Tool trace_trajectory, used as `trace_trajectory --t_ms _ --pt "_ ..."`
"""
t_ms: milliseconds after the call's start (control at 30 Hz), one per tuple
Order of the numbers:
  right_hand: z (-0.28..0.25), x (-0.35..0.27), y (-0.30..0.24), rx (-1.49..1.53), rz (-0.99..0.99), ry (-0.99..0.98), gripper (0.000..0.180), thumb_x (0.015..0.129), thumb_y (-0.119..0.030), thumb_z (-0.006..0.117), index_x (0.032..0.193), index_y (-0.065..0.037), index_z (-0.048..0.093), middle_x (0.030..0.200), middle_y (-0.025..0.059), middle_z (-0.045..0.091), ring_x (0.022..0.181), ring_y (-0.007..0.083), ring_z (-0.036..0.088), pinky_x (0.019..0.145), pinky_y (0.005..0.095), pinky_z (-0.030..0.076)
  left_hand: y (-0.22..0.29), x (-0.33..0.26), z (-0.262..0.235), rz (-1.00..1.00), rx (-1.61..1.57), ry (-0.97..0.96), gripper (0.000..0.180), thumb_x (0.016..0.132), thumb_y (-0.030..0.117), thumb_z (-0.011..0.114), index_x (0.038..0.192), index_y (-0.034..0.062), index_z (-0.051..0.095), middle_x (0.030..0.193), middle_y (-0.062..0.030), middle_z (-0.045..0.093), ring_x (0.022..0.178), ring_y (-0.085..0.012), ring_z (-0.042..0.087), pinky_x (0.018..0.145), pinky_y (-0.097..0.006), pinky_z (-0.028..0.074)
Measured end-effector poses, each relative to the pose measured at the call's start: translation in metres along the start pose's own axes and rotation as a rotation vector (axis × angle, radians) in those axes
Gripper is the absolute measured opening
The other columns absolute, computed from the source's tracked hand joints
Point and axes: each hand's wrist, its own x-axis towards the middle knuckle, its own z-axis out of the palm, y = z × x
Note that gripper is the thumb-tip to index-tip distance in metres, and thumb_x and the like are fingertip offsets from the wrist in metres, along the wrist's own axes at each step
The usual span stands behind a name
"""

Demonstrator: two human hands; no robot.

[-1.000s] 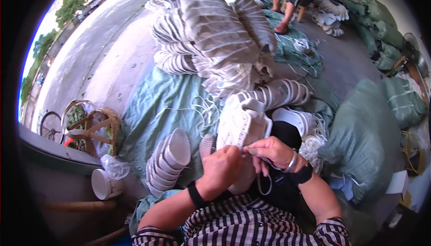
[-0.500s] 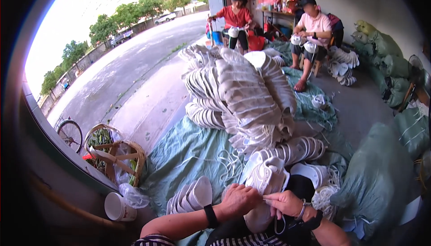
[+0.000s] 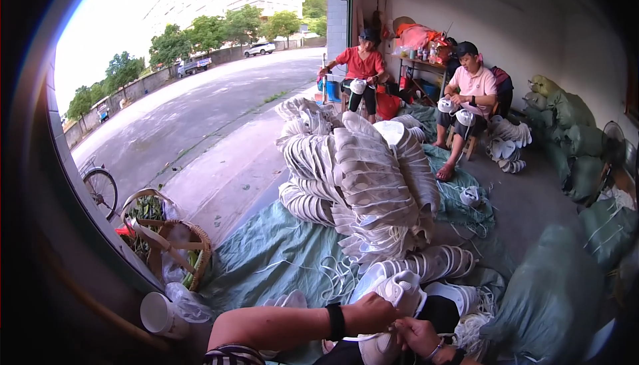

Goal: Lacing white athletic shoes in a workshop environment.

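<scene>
A white shoe upper rests on my lap, its toe part partly behind my hands. My left hand reaches across from the left with its fingers closed in a pinch at the upper's near side. Close beside it, my right hand is closed too, fingertips almost meeting those of the left. Between them runs a thin white shoelace, barely visible and mostly covered by the fingers. A second pale shoe upper shows below my hands.
A tall heap of stacked shoe uppers stands ahead on a green tarp. Loose laces and a green sack lie right. A wicker basket and white bucket stand left. Two seated people handle uppers beyond.
The view has tilted up, so my hands and the heap sit lower in it. My left wrist has turned, and both hands stay closed together at the upper.
</scene>
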Motion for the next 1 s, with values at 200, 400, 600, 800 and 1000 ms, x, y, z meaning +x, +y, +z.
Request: trace_trajectory --t_ms 200,400,600,800,1000 --pt "0.009 -0.001 -0.019 0.328 0.033 0.147 0.022 0.093 -0.009 0.046 0.099 0.002 0.064 0.068 0.005 0.064 0.051 0.0166 0.058 0.046 0.0294 0.044 -0.003 -0.012 0.032 -0.008 -0.202 0.155 0.018 0.082 0.02 0.057 0.097 0.0103 0.055 0.076 -0.0085 0.061 0.075 -0.0301 0.062 0.067 -0.041 0.049" --pt "0.005 0.017 -0.005 -0.635 -0.092 -0.002 0.018 0.088 -0.025 0.056 0.096 -0.01 0.062 0.07 0.0191 0.062 0.066 0.0324 0.063 0.058 0.0378 0.05 -0.012 -0.015 0.045 0.094 -0.159 0.33 0.012 0.082 0.02 0.057 0.088 0.0099 0.055 0.073 -0.0043 0.057 0.071 -0.0242 0.059 0.068 -0.035 0.044" --pt "-0.026 0.037 -0.028 -0.397 -0.146 -0.284 0.021 0.085 -0.027 0.053 0.095 -0.008 0.057 0.077 0.0218 0.062 0.073 0.0396 0.061 0.063 0.0456 0.049 -0.013 -0.021 0.049 0.196 -0.211 0.467 0.012 0.08 0.017 0.059 0.085 0.0079 0.053 0.071 -0.0044 0.053 0.07 -0.0241 0.057 0.07 -0.035 0.042" --pt "-0.026 0.047 -0.043 -0.797 -0.204 -0.458 0.019 0.083 -0.023 0.054 0.091 -0.006 0.054 0.074 0.0183 0.063 0.069 0.0384 0.062 0.062 0.0476 0.049 -0.01 -0.028 0.052 0.194 -0.229 0.529 0.011 0.079 0.015 0.059 0.084 0.0081 0.052 0.073 -0.0054 0.052 0.072 -0.0227 0.056 0.071 -0.034 0.041" --pt "-0.134 0.053 -0.051 -0.136 -0.009 0.461 0.008 0.089 -0.008 0.05 0.083 -0.005 0.055 0.05 0.0004 0.049 0.041 0.0054 0.045 0.036 0.0218 0.037 -0.004 -0.014 0.053 -0.036 -0.155 0.45 0.015 0.078 0.019 0.061 0.089 0.0118 0.054 0.074 -0.0049 0.055 0.074 -0.0238 0.057 0.07 -0.034 0.043"
